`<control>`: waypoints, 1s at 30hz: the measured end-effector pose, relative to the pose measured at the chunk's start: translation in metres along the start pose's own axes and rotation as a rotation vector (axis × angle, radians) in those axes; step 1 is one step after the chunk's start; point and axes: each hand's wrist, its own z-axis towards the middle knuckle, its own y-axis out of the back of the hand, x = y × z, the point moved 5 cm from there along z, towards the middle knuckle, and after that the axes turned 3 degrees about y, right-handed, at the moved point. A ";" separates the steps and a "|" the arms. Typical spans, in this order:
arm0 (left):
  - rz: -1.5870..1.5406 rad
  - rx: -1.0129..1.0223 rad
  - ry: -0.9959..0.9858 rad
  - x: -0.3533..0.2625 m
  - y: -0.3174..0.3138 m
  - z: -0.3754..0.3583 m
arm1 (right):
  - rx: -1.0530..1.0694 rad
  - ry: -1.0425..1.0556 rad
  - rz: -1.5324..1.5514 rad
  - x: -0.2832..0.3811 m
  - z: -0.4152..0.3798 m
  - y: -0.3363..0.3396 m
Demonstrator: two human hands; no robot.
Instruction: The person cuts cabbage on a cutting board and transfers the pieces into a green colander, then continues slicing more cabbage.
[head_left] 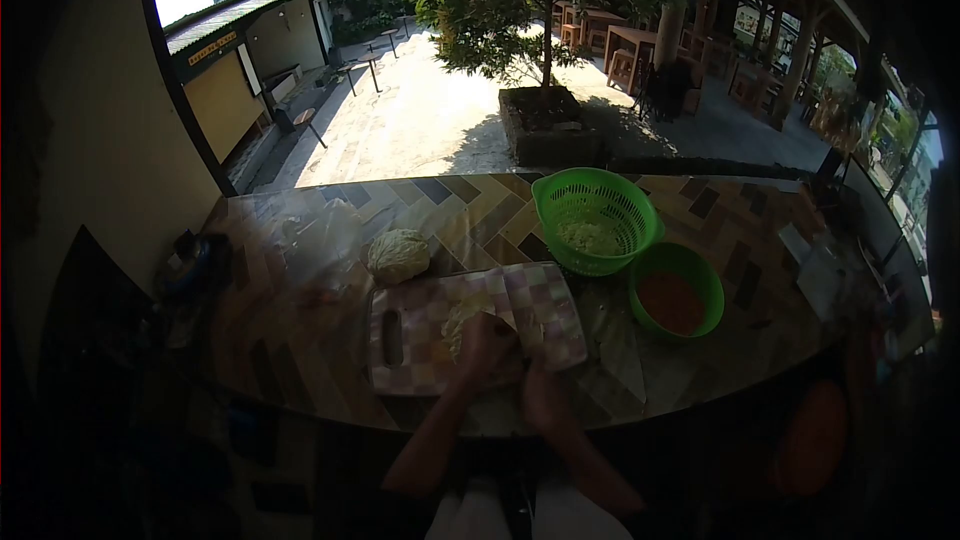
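A checkered cutting board (420,365) lies on the table in front of me. My left hand (488,348) is closed over a piece of cabbage (460,322) on the board, with the fingers bent down on it. Just to the right and nearer to me, my right hand (546,398) is closed around what looks like a knife; its blade is hard to make out in the shade. Pale cut bits (540,325) lie on the board's right half. Behind the board's left part rests a larger cabbage (398,256).
A green colander (640,202) with shredded cabbage (590,237) stands behind the board's right corner. Beside it is a green bowl (712,285) with orange-red contents (670,302). Clear plastic (325,240) lies at the left. Beyond the patterned tabletop (290,340) stands a planted tree (545,40).
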 end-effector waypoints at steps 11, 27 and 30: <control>-0.080 -0.094 -0.162 -0.006 -0.004 0.007 | -0.017 0.077 0.125 -0.023 0.012 0.037; -0.105 -0.070 -0.112 0.007 -0.023 0.020 | 0.030 0.065 0.007 -0.007 0.013 0.036; -0.079 -0.094 -0.122 -0.004 -0.014 0.016 | 0.040 0.076 0.027 -0.002 0.016 0.045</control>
